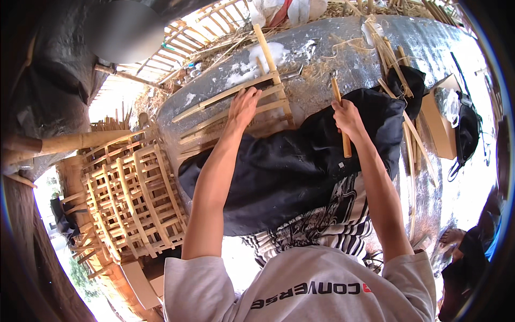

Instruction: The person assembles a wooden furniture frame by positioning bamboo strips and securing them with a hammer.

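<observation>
On the grey sheet lies a partly built frame of pale bamboo slats [230, 122], several strips meeting one upright strip [273, 67] on their right. My left hand [245, 109] is over the top slat [206, 103], its fingers curled down onto it. In my right hand [347, 116] is a slim wooden-handled tool [346, 146], gripped around the middle and held nearly upright. A small dark tip shows at its far end, but its kind is unclear. Black cloth [273, 177] covers my lap beneath both forearms.
Stacked bamboo lattice frames [129, 198] stand at the left. Loose strips [416, 139] lie to the right, near a cardboard box [440, 121] and a black bag [468, 129]. Another person's foot [451, 237] shows at lower right. Bamboo fencing [214, 21] runs along the back.
</observation>
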Demonstrator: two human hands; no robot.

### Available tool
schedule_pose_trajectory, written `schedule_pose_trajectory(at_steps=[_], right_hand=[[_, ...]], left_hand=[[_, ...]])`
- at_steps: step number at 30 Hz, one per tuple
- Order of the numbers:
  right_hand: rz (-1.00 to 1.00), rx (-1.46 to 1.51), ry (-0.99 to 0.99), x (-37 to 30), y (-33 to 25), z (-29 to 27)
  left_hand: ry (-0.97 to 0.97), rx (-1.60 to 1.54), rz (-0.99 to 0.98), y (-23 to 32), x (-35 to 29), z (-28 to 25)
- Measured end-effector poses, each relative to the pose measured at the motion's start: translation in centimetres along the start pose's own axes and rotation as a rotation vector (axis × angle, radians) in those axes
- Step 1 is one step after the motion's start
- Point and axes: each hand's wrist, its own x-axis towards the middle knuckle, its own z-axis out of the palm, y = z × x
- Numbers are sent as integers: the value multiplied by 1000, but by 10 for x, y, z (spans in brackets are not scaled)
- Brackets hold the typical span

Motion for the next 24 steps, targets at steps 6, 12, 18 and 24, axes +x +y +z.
schedule_pose_trajectory(at_steps=[6, 12, 18, 24], right_hand=[[30, 23, -40, 2, 3, 1], [15, -20, -29, -1, 1, -3], [-22, -60, -20, -3, -3, -1], [-16, -82, -7, -2, -3, -3]], left_hand=[[4, 41, 53, -11, -1, 6], [-11, 51, 56, -8, 6, 1], [60, -146, -102, -11, -2, 0], [142, -279, -82, -4, 15, 5]])
